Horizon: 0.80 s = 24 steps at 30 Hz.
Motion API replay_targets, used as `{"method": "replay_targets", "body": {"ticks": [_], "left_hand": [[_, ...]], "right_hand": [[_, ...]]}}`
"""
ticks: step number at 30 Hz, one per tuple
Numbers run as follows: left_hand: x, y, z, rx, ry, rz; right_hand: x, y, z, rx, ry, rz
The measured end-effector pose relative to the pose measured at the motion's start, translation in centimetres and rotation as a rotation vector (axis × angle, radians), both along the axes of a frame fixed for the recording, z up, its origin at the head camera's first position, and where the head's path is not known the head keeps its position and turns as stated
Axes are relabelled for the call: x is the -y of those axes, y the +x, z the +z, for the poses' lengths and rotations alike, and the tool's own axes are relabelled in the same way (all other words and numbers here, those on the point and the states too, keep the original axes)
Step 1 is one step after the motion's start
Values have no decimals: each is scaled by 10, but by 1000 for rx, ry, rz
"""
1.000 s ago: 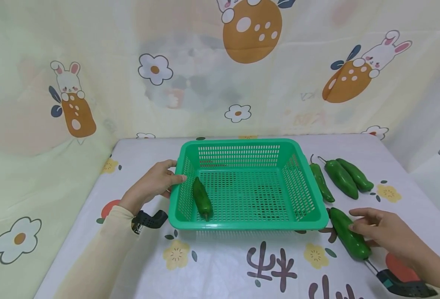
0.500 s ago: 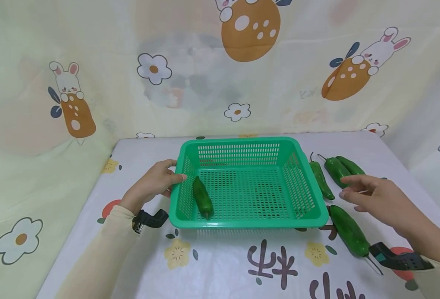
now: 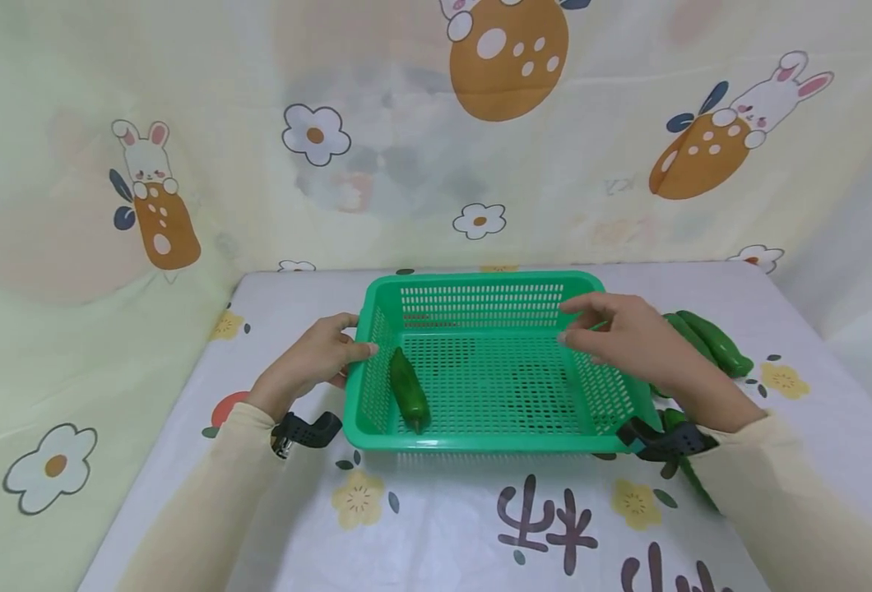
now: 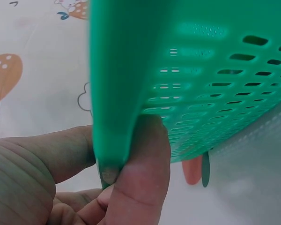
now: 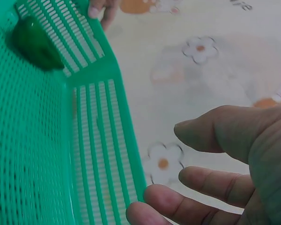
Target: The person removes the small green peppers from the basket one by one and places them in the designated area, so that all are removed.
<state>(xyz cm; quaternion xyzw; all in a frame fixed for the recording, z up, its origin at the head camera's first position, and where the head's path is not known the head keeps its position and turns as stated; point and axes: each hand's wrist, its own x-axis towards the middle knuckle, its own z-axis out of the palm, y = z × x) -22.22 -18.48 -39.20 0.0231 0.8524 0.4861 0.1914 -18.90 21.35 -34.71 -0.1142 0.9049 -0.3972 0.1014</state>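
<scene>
A green plastic basket (image 3: 473,445) with slotted walls sits mid-table in the head view. One green pepper (image 3: 410,390) lies inside, near its left wall. My left hand (image 3: 317,358) grips the left rim; the left wrist view shows the fingers (image 4: 143,173) and thumb on either side of that rim. Above the basket's right side hovers my right hand (image 3: 632,341), holding nothing, with thumb and fingers apart in the right wrist view. Right of the basket lie more green peppers (image 3: 716,341), some partly hidden by my right hand and forearm.
Another green pepper (image 3: 693,477) lies near the basket's front right corner, partly under my right forearm. A white patterned cloth (image 3: 436,534) covers the table. Behind it hangs a printed curtain (image 3: 391,238). A black wrist mount (image 3: 306,431) sits on each wrist.
My right hand has left the front right pepper, passed over the other peppers and moved left above the basket's right side. My left hand keeps its grip on the rim.
</scene>
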Motion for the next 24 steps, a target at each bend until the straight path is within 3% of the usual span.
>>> {"method": "replay_targets", "body": {"ticks": [15,20,24], "left_hand": [[1,-1,1,4,23,1],[1,1,3,1,27,3],[2,0,2,5,32,3]], "right_hand": [[112,-48,-21,210,-137,179],[137,-57,-27,276,-134,227],[153,-64,-37,317,-70,258]]}}
